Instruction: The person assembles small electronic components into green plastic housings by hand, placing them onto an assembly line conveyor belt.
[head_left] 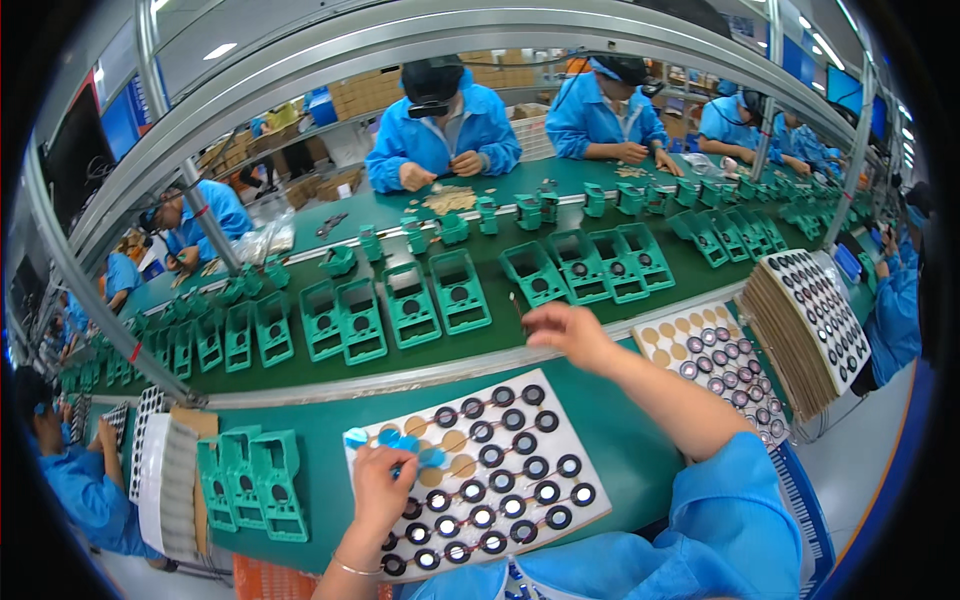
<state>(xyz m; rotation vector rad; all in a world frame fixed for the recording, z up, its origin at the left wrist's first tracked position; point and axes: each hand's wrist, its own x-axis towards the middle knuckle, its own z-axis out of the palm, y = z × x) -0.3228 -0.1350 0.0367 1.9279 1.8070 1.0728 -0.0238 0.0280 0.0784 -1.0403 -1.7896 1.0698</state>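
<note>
My left hand [380, 488] is closed at the near-left part of a white sheet [590, 490], its fingertips beside blue film pieces [400, 441]. What they pinch is hidden. Rows of round black speakers [491, 456] with thin wires lie on this sheet, along with bare tan round spots [454, 441]. Out over the green conveyor belt, my right hand [570, 335] has its fingers drawn together on a thin reddish wire with a white tip [516, 306]. Just beyond it stands a green plastic housing [534, 274] with a round dark part inside.
Green housings [405, 305] line the belt in rows, with smaller green parts behind. Three housings [254, 482] lie left of the sheet. At right are another speaker sheet [715, 365] and a tall stack of sheets [790, 345]. Co-workers in blue [445, 140] sit opposite, below a metal frame [400, 45].
</note>
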